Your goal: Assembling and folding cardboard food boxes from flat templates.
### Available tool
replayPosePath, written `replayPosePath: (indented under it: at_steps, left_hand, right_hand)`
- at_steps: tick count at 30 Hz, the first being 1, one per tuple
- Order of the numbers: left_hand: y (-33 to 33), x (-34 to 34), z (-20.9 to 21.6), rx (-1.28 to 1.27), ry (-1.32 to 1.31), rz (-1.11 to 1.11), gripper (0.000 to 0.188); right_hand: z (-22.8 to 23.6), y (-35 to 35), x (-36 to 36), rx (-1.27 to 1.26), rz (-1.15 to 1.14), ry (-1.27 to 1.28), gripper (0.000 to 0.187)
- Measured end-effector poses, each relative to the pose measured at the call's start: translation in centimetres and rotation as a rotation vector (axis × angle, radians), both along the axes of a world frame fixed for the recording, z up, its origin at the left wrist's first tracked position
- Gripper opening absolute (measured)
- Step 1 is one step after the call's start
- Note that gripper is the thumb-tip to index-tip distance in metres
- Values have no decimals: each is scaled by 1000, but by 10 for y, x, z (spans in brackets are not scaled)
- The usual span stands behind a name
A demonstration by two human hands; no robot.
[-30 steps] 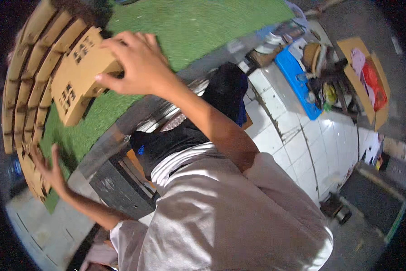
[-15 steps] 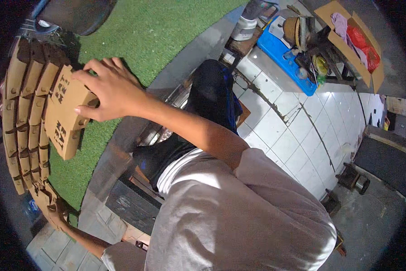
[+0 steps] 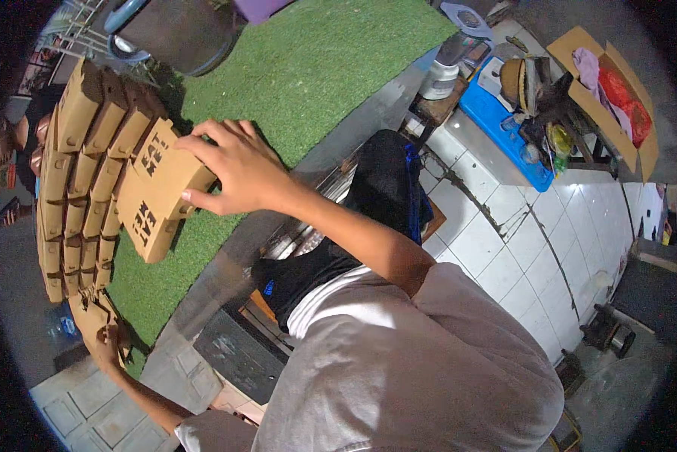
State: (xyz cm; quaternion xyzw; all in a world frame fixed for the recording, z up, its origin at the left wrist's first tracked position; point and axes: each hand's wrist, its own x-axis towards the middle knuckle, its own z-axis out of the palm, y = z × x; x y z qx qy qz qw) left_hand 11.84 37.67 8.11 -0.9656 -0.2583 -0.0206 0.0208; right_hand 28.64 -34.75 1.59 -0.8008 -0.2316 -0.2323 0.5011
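Observation:
My right hand [image 3: 236, 167] grips the near end of a brown cardboard box [image 3: 144, 197] with dark print on its top. The thumb lies against its side and the fingers reach over its far edge. This box sits low over the green turf mat, right beside stacked boxes. At the lower left, my left hand [image 3: 111, 346] has its fingers curled at another brown cardboard box [image 3: 90, 320], whose raised or torn-looking edge touches the end of the stacks. Part of those fingers is too small to make out.
Several stacks of folded cardboard boxes [image 3: 90, 173] line the left edge of the green turf [image 3: 301, 68]. A dark bucket [image 3: 180, 38] stands at the back. To the right are a blue tray [image 3: 496, 135] with clutter and an open carton [image 3: 579, 45] holding red and pink cloth or plastic.
The whole view has shifted, so the boxes, turf and tray appear farther right. Both hands stay at the same boxes; the left fingers have moved slightly along theirs.

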Motion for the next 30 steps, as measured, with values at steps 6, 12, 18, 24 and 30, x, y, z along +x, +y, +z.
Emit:
replayPosePath:
  at_steps: [6, 12, 18, 24, 30]
  left_hand:
    - [-28, 6, -7, -247, 33, 39, 65]
    - [-118, 22, 7, -219, -12, -78, 57]
    - [-126, 10, 19, -56, -53, -312, 53]
    - [0, 10, -20, 47, -125, -288, 48]
    - [22, 25, -42, 248, -340, -140, 43]
  right_hand:
    - [-3, 4, 1, -8, -4, 7, 63]
    - [-9, 4, 3, 57, -51, -57, 60]
    - [-15, 5, 5, 59, -72, -57, 60]
    - [-11, 6, 5, 61, -54, -37, 61]
    - [-5, 6, 4, 68, 20, -14, 62]
